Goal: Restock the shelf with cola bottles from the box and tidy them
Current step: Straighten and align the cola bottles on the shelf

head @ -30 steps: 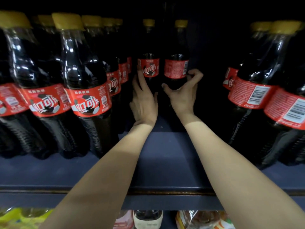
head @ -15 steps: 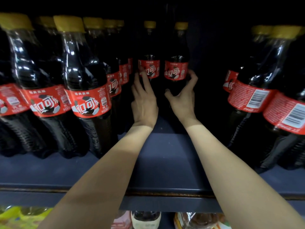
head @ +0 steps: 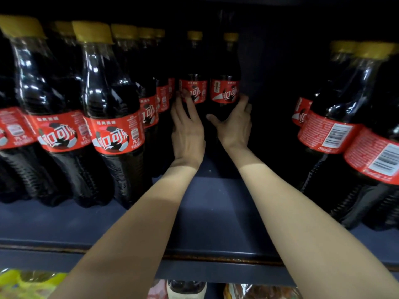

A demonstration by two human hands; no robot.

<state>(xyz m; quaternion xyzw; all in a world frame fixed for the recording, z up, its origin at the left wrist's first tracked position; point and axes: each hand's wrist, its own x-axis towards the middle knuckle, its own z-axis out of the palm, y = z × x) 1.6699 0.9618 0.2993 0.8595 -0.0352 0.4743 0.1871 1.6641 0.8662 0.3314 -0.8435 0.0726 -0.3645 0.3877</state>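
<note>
I have two cola bottles (head: 224, 87) at the shelf's (head: 207, 212) back. My left hand (head: 187, 130) rests flat-fingered against one; my right hand (head: 235, 124) cups the other. Tidying step; next, I'd square labels forward.

Shelf (head: 216, 212): open lane down the middle, occupied by both forearms. Left bottle rows (head: 112, 117) and right bottle rows (head: 336, 130) wall its sides. Two rear bottles (head: 224, 89) close the back.

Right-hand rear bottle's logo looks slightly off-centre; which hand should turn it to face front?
Probably the right hand: its fingers and thumb already curl round that right rear bottle. The left hand rests with straight fingers on the neighbouring left rear bottle.
</note>
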